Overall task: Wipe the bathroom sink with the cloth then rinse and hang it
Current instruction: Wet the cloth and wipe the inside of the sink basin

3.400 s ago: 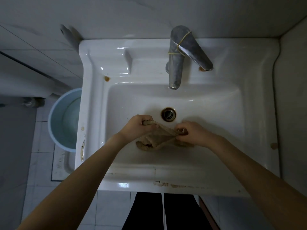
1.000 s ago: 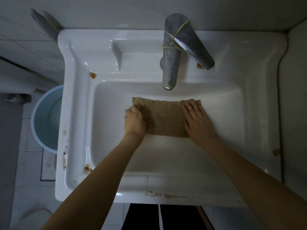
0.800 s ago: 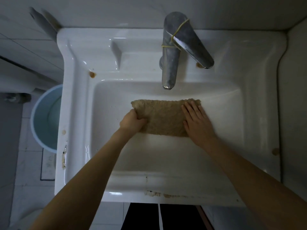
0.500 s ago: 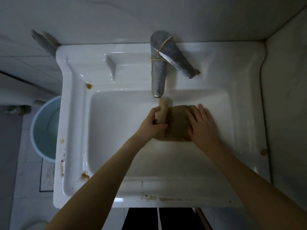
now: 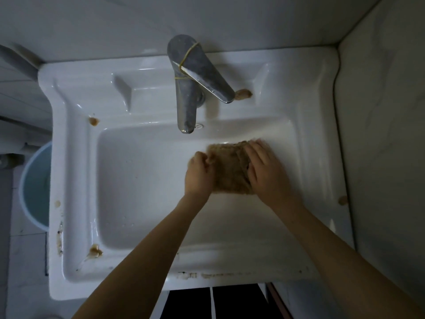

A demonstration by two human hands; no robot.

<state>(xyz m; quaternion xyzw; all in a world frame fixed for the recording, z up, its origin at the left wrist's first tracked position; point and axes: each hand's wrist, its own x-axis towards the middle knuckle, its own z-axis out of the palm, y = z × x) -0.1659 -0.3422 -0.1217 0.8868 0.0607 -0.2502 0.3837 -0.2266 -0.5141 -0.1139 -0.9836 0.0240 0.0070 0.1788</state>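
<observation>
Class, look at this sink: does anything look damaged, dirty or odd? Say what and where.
A yellow rubber band is wrapped round the grey metal tap, which is unusual. Brown blobs spot the white ceramic sink rim, and its front edge looks chipped and stained.

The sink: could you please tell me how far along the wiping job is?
Nothing looks finished. In hand: the left hand grips the edge of the cloth and the right hand presses it flat in the sink. Left: brown stains sit on the rim, one by the faucet, which runs no water, so wiping, rinsing and hanging are all to come.
</observation>
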